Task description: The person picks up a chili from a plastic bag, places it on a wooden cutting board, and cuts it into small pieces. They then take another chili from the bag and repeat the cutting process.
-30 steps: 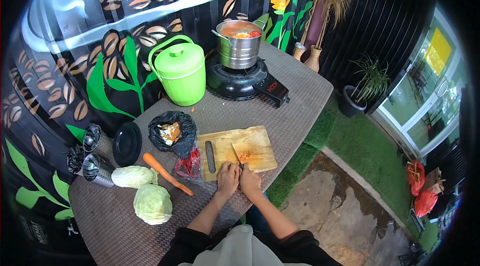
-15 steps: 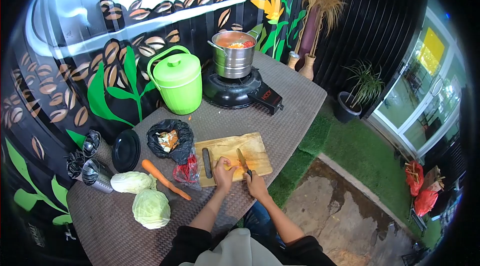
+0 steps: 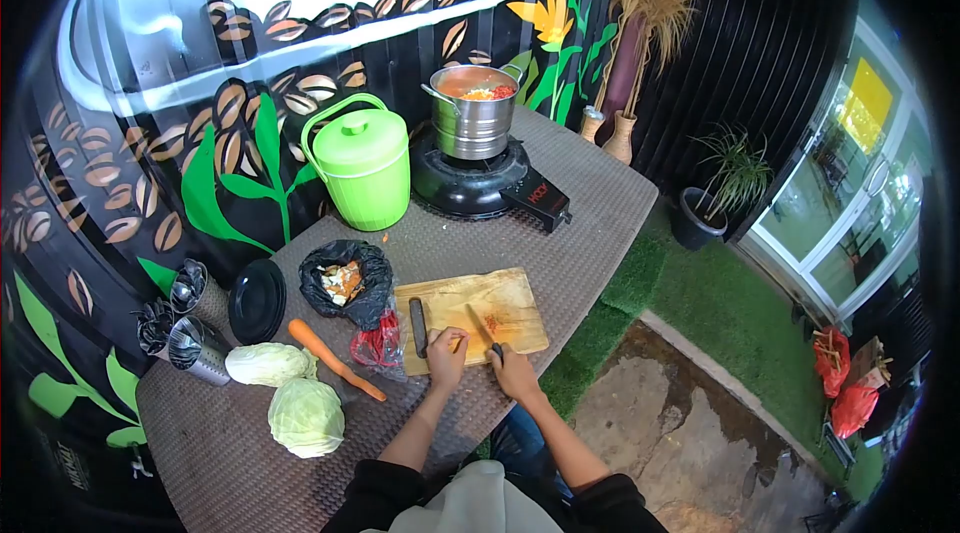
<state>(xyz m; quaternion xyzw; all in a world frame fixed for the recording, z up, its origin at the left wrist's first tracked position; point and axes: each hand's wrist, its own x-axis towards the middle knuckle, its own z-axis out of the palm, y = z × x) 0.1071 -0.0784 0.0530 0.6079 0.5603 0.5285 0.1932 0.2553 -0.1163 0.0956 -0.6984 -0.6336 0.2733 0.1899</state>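
Note:
My right hand (image 3: 514, 374) grips the black handle of a knife (image 3: 481, 324), its blade slanting up and left over the wooden cutting board (image 3: 515, 298). Small orange bits (image 3: 491, 322) lie by the blade. My left hand (image 3: 446, 357) is closed at the board's lower left, fingertips pinched around a small orange piece, mostly hidden. Just beside it on the board rests a long dark flat object (image 3: 418, 327). Left of the board are a whole carrot (image 3: 335, 360), a round cabbage (image 3: 306, 418) and a longer pale cabbage (image 3: 268, 363).
A black bag with scraps (image 3: 345, 283) and a red-patterned plastic packet (image 3: 377, 345) sit beside the board. Farther back stand a lidded green bucket (image 3: 362, 173) and a steel pot (image 3: 472, 123) on a black stove (image 3: 470, 183). Black plates (image 3: 257, 301) and utensil holders (image 3: 198, 348) are at left.
My left hand has drawn slightly back from the knife, and the blade now lies more clearly apart from its fingers. The whole view has shifted a little.

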